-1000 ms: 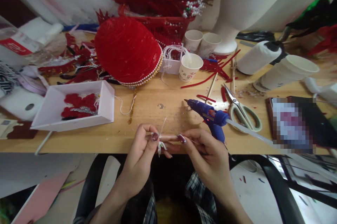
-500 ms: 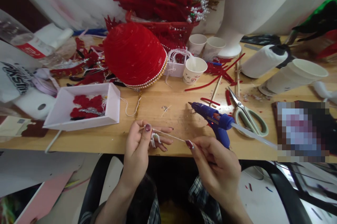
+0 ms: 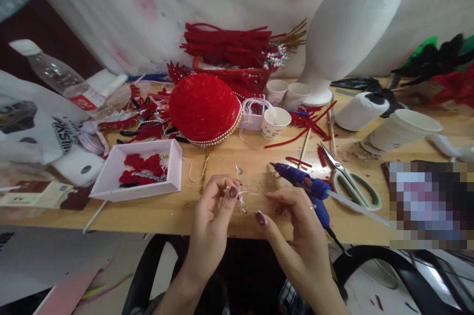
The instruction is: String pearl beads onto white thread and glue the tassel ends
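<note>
My left hand (image 3: pixel 215 211) is over the front of the table, its thumb and forefinger pinched on a thin white thread (image 3: pixel 253 193). Small white beads (image 3: pixel 242 203) dangle just below that pinch, partly hidden by the fingers. To the right, my right hand (image 3: pixel 296 226) has its thumb and forefinger spread apart. The thread's loose side runs toward its fingertips; whether it touches them I cannot tell. Beyond that hand lies a blue hot glue gun (image 3: pixel 296 177), and green-handled scissors (image 3: pixel 350 184) are beside it.
A white box (image 3: pixel 174 169) with red pieces stands at left, near a red dome-shaped cap (image 3: pixel 203 107) edged in beads. Paper cups (image 3: pixel 276 125), a thread spool (image 3: pixel 361 111) and a white mannequin head (image 3: pixel 351 23) stand farther back. A plastic bottle (image 3: pixel 59 75) leans at far left.
The thread was stretched taut between both hands; now it hangs slack and the right thumb and forefinger have parted. The hands are closer together. The camera view has tilted up.
</note>
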Demonstrator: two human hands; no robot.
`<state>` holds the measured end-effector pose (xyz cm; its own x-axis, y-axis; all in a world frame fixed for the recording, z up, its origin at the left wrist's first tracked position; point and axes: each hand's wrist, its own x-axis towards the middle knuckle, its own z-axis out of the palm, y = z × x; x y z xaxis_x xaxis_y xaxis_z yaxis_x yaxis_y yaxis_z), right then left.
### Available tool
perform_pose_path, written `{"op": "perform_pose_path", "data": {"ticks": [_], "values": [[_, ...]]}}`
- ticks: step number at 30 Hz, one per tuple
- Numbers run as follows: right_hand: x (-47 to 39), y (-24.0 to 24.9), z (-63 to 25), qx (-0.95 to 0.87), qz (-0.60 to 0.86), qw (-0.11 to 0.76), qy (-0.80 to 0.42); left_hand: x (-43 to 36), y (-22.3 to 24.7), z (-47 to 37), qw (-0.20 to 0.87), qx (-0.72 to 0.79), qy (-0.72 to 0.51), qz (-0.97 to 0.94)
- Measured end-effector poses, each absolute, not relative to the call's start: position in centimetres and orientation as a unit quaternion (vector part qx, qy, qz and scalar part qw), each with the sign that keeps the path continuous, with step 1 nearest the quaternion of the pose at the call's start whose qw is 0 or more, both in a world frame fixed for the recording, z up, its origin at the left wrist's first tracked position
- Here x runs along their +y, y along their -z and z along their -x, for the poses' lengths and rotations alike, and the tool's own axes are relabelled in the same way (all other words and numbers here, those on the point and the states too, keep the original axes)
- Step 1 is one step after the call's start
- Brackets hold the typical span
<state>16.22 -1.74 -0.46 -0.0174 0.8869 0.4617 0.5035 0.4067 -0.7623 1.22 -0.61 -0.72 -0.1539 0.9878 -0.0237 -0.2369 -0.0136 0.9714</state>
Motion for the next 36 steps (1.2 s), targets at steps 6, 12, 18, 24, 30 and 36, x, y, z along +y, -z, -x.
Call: {"op": "perform_pose_path", "data": {"ticks": [6, 12, 18, 24, 30, 36], "values": [[-2.0, -0.2, -14.6, -0.723, 0.491, 0.447, -0.190, -1.4, 0.8, -2.2, 0.516, 0.496, -0.605, -0.349], [-2.2, 0.0, -14.1, -0.754, 0.460, 0.419, -0.210, -2.1, 0.2, -2.0, 0.505, 0.500, -0.614, -0.343], [-1.8, -0.1, -14.5, -0.745, 0.462, 0.409, -0.253, -1.8, 0.3, -1.3, 0.501, 0.496, -0.609, -0.362], [-1.2, -0.4, -15.4, -0.678, 0.471, 0.446, -0.345, -1.4, 0.7, 0.1, 0.520, 0.497, -0.566, -0.404], [-0.9, -0.3, -15.5, -0.669, 0.466, 0.452, -0.361, -0.8, 0.6, -0.3, 0.536, 0.490, -0.567, -0.388], [-0.8, -0.2, -16.1, -0.632, 0.468, 0.457, -0.416, -0.2, 0.6, -1.1, 0.556, 0.485, -0.561, -0.375]]}}
